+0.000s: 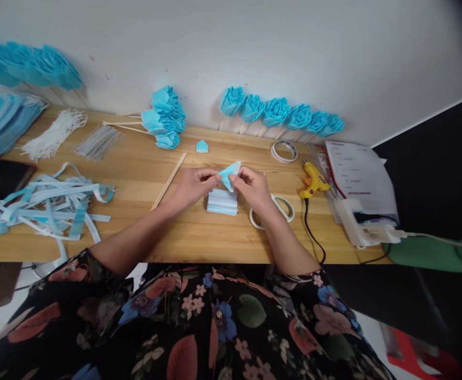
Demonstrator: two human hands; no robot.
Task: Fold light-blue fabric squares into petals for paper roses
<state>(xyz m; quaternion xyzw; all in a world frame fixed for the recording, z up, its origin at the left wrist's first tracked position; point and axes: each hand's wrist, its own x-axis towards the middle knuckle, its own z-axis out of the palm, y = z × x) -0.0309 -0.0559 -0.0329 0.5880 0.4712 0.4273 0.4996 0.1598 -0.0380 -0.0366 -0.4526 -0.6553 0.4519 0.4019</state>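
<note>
Between my two hands is a small blue-and-white piece of face-mask fabric (230,174), folded on a slant. My left hand (197,184) pinches its left corner, while my right hand (252,184) grips the right side with thumb and fingers. Just below lies a stack of cut fabric pieces (222,203), pale blue and white. White-handled scissors (285,207) rest partly under my right wrist, their blades hidden. A small blue folded piece (202,146) lies behind my hands. Thin wooden sticks (168,181) lie left of my left hand.
Blue fabric roses (276,112) on sticks lean along the wall; more roses (165,119) lie left. Cut strips (53,203), wires (98,141), white cords (55,134) and masks (7,121) cover the left side. Right are a tape roll (284,151), yellow glue gun (314,180) and power strip (363,227).
</note>
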